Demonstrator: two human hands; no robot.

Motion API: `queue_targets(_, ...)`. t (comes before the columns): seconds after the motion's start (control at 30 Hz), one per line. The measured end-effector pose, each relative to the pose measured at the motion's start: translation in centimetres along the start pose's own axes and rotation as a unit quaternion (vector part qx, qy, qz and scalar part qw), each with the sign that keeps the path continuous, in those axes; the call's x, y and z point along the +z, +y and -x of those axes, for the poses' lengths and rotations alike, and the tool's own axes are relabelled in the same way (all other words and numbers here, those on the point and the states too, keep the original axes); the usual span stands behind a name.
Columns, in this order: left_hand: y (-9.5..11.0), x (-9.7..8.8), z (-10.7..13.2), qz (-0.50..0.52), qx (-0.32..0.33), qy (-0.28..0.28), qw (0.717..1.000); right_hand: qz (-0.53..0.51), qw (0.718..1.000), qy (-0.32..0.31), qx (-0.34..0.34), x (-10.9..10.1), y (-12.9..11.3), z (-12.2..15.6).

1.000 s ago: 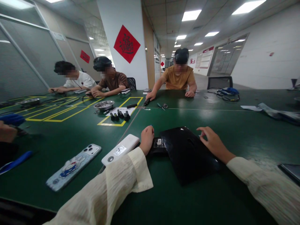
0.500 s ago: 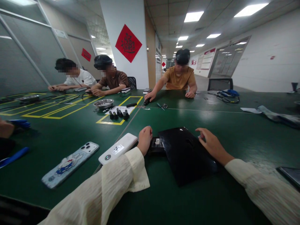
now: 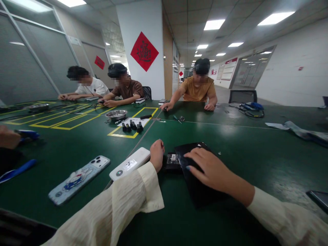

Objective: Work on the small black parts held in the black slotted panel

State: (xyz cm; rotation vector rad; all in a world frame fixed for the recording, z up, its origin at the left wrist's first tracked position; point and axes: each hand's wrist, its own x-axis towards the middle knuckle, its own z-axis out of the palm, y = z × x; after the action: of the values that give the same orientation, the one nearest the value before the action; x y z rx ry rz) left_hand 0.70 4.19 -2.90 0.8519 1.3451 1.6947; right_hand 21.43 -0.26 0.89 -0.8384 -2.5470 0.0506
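Note:
A glossy black flat device [image 3: 194, 150] lies on the green table [image 3: 243, 143] in front of me. My right hand [image 3: 208, 171] rests on top of it, fingers stretched out flat toward its left edge. At that left edge sits a small black part with a white piece [image 3: 173, 160]. My left hand [image 3: 156, 153] is curled closed beside this part, touching its left side; what it holds, if anything, is hidden. A white power bank [image 3: 130, 163] lies just left of my left wrist.
A phone in a cartoon case [image 3: 79, 179] lies at the left. Farther off are small black cylinders [image 3: 132, 126], a metal bowl [image 3: 116, 114] and yellow tape lines. Three people sit across the table. Another person's hand [image 3: 9, 136] is at the far left. A dark tablet edge [image 3: 319, 198] lies right.
My right hand moved from the black device's right edge leftward across its top and now lies flat on it. My left hand stayed put. The view shifted slightly.

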Motion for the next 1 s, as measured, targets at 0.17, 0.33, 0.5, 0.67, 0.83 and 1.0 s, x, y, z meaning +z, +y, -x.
queue_targets(0.17, -0.1, -0.1, -0.1, -0.006, 0.018, 0.009, 1.000, 0.032, 0.995, -0.064, -0.070, 2.9, -3.9, -1.6)
queue_targets(0.33, -0.2, -0.1, 0.0, -0.017, 0.017, -0.002, 1.000, 0.045, 0.992, -0.061, -0.103, 4.7, -3.4, -2.1)
queue_targets(0.5, -0.2, -0.1, -0.1, -0.010, 0.019, -0.012, 1.000, -0.045, 0.985, -0.055, -0.156, 3.6, -3.9, -1.7)
queue_targets(0.67, -0.4, -0.1, -0.3, -0.008, 0.004, -0.015, 1.000, -0.173, 0.984, -0.026, -0.032, 0.1, -4.4, -2.0)
queue_targets(0.83, -0.6, -0.2, -0.1, -0.022, 0.028, -0.030, 0.999, -0.234, 0.958, -0.136, 0.092, -3.8, -1.5, -2.2)
queue_targets(1.0, -0.6, -0.3, 0.0, -0.025, 0.025, -0.041, 0.999, -0.150, 0.966, -0.049, 0.207, -6.0, 3.4, -1.8)
